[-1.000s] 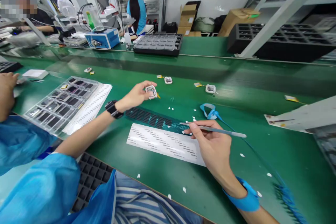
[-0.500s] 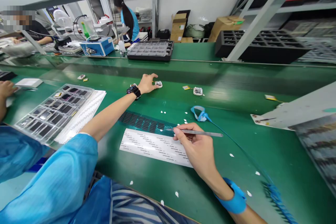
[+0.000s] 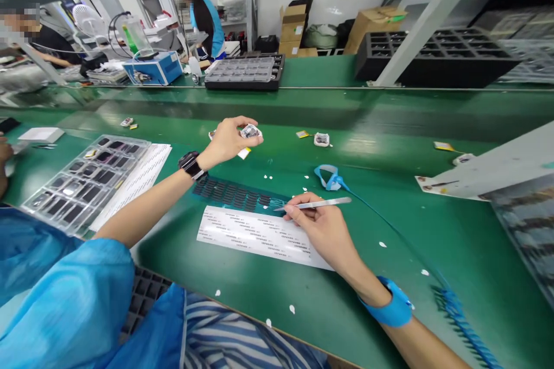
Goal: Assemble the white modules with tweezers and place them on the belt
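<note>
My left hand (image 3: 228, 139) holds a small white square part (image 3: 250, 131) just above the green belt, a yellow tab hanging below it. My right hand (image 3: 322, 228) pinches metal tweezers (image 3: 318, 204), their tip over the edge of a dark sticker strip (image 3: 236, 194). A white label sheet (image 3: 255, 234) lies under my right hand. Another small white part (image 3: 321, 139) with a yellow tab rests on the belt to the right of my left hand.
A clear tray of dark parts (image 3: 82, 180) sits on printed sheets at left. A blue wrist-strap cord (image 3: 333, 178) runs right across the belt. Black trays (image 3: 244, 71) and a blue box (image 3: 153, 67) stand beyond. Other people work at the far left and at the back.
My left hand reached forward to the belt, picked up a small white part and has drawn it back, raised. My right hand stayed over the label sheet with the tweezers.
</note>
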Action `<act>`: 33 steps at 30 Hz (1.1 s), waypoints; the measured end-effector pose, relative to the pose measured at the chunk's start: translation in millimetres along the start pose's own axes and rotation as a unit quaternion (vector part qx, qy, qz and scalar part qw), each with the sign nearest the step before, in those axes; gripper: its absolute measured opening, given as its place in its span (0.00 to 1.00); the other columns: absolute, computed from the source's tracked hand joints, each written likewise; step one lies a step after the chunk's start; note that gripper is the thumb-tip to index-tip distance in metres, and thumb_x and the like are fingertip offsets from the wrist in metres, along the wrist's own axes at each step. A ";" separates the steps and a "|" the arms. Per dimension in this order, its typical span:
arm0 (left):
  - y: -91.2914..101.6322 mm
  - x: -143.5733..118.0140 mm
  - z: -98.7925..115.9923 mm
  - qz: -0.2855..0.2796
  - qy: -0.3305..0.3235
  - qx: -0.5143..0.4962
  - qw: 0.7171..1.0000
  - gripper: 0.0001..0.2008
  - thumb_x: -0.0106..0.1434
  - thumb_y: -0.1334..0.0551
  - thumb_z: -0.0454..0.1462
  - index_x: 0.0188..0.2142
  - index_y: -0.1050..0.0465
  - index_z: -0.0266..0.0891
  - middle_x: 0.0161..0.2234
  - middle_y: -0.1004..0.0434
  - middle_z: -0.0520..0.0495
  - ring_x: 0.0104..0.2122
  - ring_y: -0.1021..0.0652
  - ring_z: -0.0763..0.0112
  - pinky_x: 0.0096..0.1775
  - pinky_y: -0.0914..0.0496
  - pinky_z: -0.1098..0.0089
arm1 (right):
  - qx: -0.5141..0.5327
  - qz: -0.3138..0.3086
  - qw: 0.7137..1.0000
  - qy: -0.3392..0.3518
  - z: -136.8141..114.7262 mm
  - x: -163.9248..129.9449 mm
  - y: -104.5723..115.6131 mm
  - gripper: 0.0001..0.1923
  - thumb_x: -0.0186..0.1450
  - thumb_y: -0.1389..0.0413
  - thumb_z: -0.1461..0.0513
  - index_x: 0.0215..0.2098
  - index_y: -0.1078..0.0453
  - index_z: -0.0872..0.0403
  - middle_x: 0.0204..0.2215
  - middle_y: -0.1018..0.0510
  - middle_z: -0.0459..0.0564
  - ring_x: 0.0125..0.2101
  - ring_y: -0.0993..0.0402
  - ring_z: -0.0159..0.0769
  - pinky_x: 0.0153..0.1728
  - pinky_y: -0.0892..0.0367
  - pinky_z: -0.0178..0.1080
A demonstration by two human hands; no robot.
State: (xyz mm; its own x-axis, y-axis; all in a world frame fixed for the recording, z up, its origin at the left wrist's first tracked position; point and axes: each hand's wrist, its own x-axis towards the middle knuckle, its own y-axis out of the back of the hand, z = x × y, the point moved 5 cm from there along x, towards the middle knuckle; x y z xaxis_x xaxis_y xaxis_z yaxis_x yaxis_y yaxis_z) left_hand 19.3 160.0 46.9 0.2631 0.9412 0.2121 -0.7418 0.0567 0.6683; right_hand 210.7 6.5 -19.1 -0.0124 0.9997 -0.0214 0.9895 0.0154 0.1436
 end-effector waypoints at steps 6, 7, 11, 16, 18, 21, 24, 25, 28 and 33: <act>-14.4 -83.8 20.0 -0.124 0.084 -0.203 0.968 0.15 0.52 0.29 0.40 0.35 0.29 0.36 0.24 0.28 0.55 0.21 0.32 0.80 0.25 0.39 0.75 | 0.024 -0.011 1.000 -0.017 -3.6 -1.1 1.5 0.29 0.52 0.34 0.37 0.29 0.28 0.52 0.22 0.22 0.49 0.25 0.20 0.40 0.26 0.26 0.37; -17.1 -91.9 20.1 -0.131 0.093 -0.200 0.967 0.14 0.53 0.29 0.41 0.34 0.28 0.36 0.24 0.27 0.55 0.22 0.31 0.79 0.27 0.38 0.75 | 0.021 -0.012 1.000 -0.015 -4.8 -1.5 2.0 0.28 0.52 0.34 0.37 0.29 0.28 0.52 0.22 0.22 0.49 0.25 0.20 0.39 0.25 0.26 0.37; -20.9 -104.5 15.8 -0.120 0.092 -0.178 0.972 0.16 0.56 0.30 0.45 0.39 0.22 0.37 0.31 0.20 0.49 0.31 0.24 0.72 0.36 0.32 0.71 | 0.005 -0.008 1.000 -0.006 -9.5 -4.1 2.4 0.28 0.54 0.35 0.38 0.29 0.28 0.52 0.22 0.21 0.50 0.25 0.21 0.39 0.25 0.26 0.37; -24.0 -110.5 2.9 -0.144 0.142 -0.217 0.955 0.22 0.61 0.33 0.47 0.49 0.23 0.34 0.27 0.23 0.50 0.24 0.26 0.74 0.31 0.31 0.69 | -0.007 -0.006 1.000 -0.006 -12.8 -7.2 1.5 0.27 0.54 0.35 0.38 0.29 0.27 0.52 0.22 0.21 0.49 0.23 0.22 0.37 0.23 0.29 0.35; -28.6 -115.2 0.7 -0.177 0.158 -0.275 0.932 0.25 0.61 0.33 0.45 0.54 0.26 0.33 0.29 0.23 0.49 0.25 0.25 0.74 0.32 0.29 0.68 | -0.010 -0.006 1.000 -0.006 -13.4 -7.8 1.4 0.27 0.54 0.35 0.38 0.29 0.27 0.52 0.22 0.21 0.49 0.23 0.22 0.37 0.23 0.29 0.35; -31.1 -119.5 3.2 -0.179 0.138 -0.339 0.913 0.26 0.59 0.31 0.39 0.56 0.29 0.33 0.38 0.21 0.45 0.34 0.22 0.72 0.41 0.27 0.66 | -0.010 0.005 1.000 -0.003 -13.8 -9.0 2.6 0.25 0.55 0.34 0.39 0.29 0.27 0.52 0.24 0.21 0.50 0.24 0.22 0.37 0.22 0.29 0.36; -32.5 -122.5 7.6 -0.171 0.127 -0.351 0.912 0.24 0.59 0.31 0.37 0.54 0.29 0.34 0.41 0.21 0.44 0.36 0.21 0.71 0.43 0.27 0.66 | -0.005 0.033 0.999 0.012 -15.4 -11.3 6.0 0.23 0.56 0.34 0.41 0.30 0.26 0.51 0.26 0.20 0.50 0.25 0.21 0.39 0.22 0.28 0.36; -33.3 -123.4 9.3 -0.171 0.127 -0.354 0.911 0.23 0.59 0.31 0.37 0.53 0.29 0.34 0.41 0.21 0.44 0.36 0.21 0.71 0.43 0.27 0.66 | -0.003 0.041 0.999 0.020 -16.3 -12.2 7.0 0.22 0.57 0.34 0.42 0.30 0.26 0.51 0.26 0.19 0.50 0.25 0.21 0.39 0.22 0.28 0.37; -36.1 -126.6 14.1 -0.171 0.122 -0.362 0.908 0.20 0.58 0.30 0.36 0.49 0.29 0.34 0.39 0.21 0.46 0.37 0.21 0.70 0.43 0.27 0.66 | -0.001 0.055 0.998 0.043 -19.3 -14.5 9.2 0.20 0.58 0.35 0.42 0.30 0.25 0.49 0.25 0.19 0.50 0.24 0.22 0.39 0.22 0.27 0.39; -43.7 -134.1 19.1 -0.206 0.138 -0.414 0.876 0.19 0.60 0.31 0.39 0.47 0.34 0.37 0.38 0.20 0.45 0.39 0.19 0.66 0.41 0.27 0.65 | 0.012 0.071 0.996 0.059 -19.4 -15.4 10.5 0.20 0.59 0.35 0.42 0.30 0.24 0.49 0.27 0.19 0.50 0.25 0.21 0.39 0.24 0.26 0.40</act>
State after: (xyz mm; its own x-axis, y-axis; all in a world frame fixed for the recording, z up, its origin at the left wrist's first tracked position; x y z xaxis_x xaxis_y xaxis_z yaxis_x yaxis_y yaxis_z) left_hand 28.2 24.9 2.9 0.5391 0.8223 -0.1825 -0.8422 0.5250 -0.1224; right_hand 218.6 -8.4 1.9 0.1124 0.9870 0.1149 0.9856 -0.1254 0.1132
